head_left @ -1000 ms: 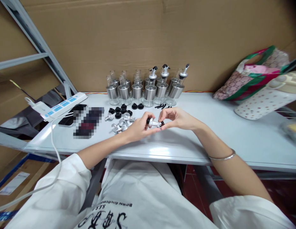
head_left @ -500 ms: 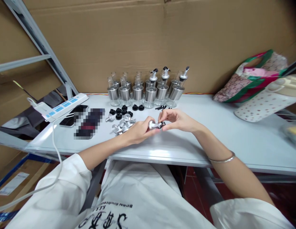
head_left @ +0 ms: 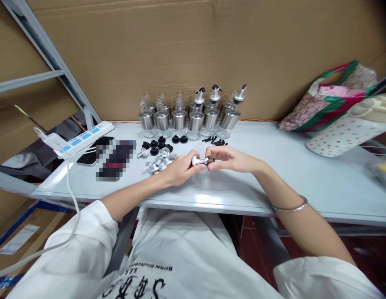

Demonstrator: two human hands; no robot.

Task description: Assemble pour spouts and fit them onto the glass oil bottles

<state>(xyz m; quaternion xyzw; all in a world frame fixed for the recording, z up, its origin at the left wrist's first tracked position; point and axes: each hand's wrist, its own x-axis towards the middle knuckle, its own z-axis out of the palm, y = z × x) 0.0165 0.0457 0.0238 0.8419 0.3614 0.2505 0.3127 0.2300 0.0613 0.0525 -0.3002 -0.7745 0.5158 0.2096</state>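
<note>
Okay, key relation: the silver pourer (head_left: 199,160) is held between the two hands just above the counter (head_left: 274,166), long axis running roughly left to right, close to level. The round collar (head_left: 194,160) is at the left hand (head_left: 180,169), black tip (head_left: 211,160) pointing at the right hand (head_left: 232,160). So the tip is the right hand's side, well nearer to it than to the left palm; the collar is the left hand's side. Left grip pinches the pourer, thumb along the near side, other fingers mostly hidden behind. Right grip: thumb and forefinger curl around the black tip, a gap showing between them; can't tell if they're pressing on it.

Around the hands: loose silver spouts (head_left: 165,152) just beside the left hand, black stoppers (head_left: 154,151) beyond those, slim black pieces (head_left: 220,142) right behind the right hand, bottles (head_left: 179,119) in rows at the back, three with pourers in.

Vs half a second ago: right fingertips no longer close over the tip from above, so the black tip shows clearer. Right hand sits a bit lower, and more slim black pieces show behind it. Left hold about the same.
</note>
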